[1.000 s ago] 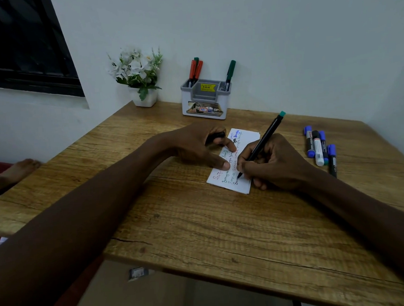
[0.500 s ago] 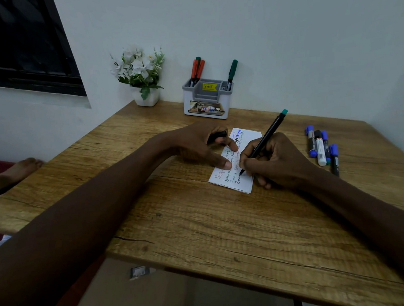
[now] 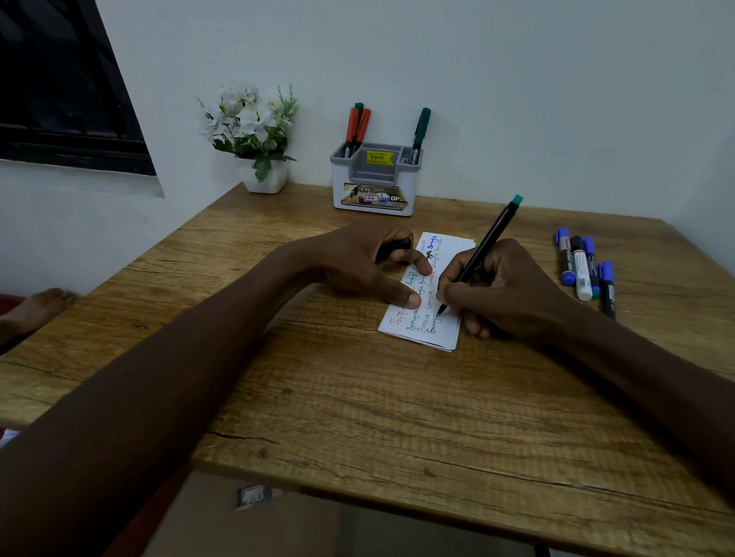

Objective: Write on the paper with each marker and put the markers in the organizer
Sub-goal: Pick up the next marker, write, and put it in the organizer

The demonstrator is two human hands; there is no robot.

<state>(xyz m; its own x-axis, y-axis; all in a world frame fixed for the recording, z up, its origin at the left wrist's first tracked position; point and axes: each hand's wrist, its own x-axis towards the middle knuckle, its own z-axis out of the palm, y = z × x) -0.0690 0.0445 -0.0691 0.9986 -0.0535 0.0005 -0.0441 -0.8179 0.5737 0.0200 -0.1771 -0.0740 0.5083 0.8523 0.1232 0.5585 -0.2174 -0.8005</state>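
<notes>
Now: right hand (image 3: pixel 504 291) pinches one marker (image 3: pixel 486 245) on paper (image 3: pixel 420 333); left hand (image 3: pixel 352 266) grips cap (image 3: pixel 396 245); four loose markers (image 3: pixel 580 271)

- Wood-grain counter (image 3: pixel 365 407) fills the middle and lower frame, set against a white wall (image 3: pixel 559 72).
- White flowers (image 3: pixel 250 117) in a small white pot (image 3: pixel 265 181) stand at its far edge, upper centre-left.
- Dark window (image 3: pixel 35 83), upper left.
- Bare foot (image 3: pixel 28 314), left edge.
- Small grey object (image 3: pixel 254 496) on the floor (image 3: pixel 295 528), lower centre-left.

A plain home study corner: wooden desk (image 3: pixel 365 407) against white walls (image 3: pixel 517 75), a marker organizer (image 3: pixel 375 183) and a pot of white flowers (image 3: pixel 257 130) at its far edge
</notes>
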